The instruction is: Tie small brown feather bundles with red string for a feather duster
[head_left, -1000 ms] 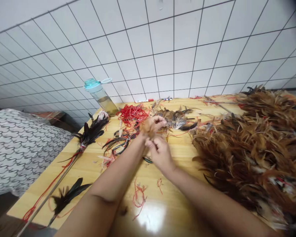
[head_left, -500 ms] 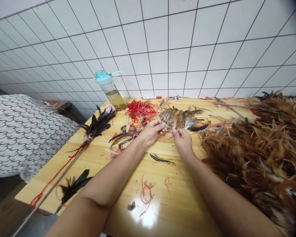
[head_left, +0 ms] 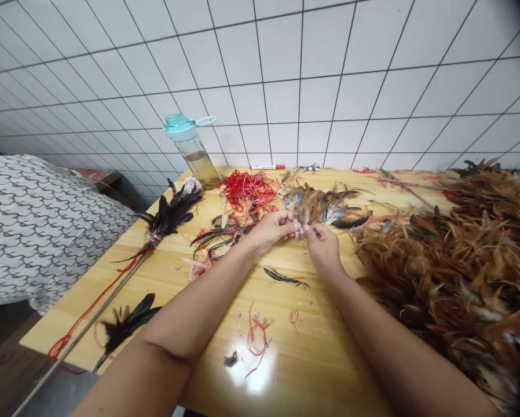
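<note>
I've got left hand point(head_left: 274, 231) and right hand point(head_left: 323, 243) fingers pinching the fluffy near edge of a wispy feather bunch point(head_left: 318, 204) on the smooth worktop point(head_left: 316, 341). Elbow room nearside, shaggy pile point(head_left: 451, 249) crowding my feed's right.

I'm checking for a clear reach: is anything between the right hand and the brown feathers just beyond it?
Nothing visible: the right hand is right at the near edge of the brown feathers. The left hand is close beside it, and the red string lies farther left, out of the way.
</note>
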### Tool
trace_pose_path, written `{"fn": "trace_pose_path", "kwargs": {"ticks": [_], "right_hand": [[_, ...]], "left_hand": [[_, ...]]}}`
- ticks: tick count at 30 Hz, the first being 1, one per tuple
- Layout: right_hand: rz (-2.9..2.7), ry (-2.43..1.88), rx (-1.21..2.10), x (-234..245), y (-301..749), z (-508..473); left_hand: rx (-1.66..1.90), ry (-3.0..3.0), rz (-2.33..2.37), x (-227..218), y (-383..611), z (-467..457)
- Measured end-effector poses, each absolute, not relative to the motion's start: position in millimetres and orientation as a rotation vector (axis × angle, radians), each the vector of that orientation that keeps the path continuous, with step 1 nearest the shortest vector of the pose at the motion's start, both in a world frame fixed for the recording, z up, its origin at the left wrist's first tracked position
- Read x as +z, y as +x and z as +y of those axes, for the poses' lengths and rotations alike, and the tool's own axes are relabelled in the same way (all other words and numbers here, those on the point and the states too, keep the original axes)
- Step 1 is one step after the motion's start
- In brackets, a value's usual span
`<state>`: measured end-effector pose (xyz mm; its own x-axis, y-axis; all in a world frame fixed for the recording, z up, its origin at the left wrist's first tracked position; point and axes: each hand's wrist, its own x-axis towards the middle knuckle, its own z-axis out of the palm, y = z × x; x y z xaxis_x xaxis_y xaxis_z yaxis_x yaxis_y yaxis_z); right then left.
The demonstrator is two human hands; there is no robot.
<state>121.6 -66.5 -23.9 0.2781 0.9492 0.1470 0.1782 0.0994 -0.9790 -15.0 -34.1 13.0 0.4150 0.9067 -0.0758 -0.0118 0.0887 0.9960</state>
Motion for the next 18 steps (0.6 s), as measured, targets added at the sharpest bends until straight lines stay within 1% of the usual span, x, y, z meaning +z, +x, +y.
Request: {"fn": "trace_pose_path", "kwargs": {"ticks": [5, 11, 18], "right_hand": [[-1.179, -1.360, 0.748, -26.7, 122.9, -64.9], [-1.325, -1.353, 0.623, -26.2, 124.3, -66.3], [-1.338, -1.351, 0.601, -23.8, 124.0, -68.6]], "left_hand": [[0.806, 1.268, 0.926, 12.9, -14.2, -35.1], [0.775, 1.166, 0.832, 10.5, -15.4, -33.5], [0.814, 1.068, 0.807, 7.0, -14.3, -31.2]]}}
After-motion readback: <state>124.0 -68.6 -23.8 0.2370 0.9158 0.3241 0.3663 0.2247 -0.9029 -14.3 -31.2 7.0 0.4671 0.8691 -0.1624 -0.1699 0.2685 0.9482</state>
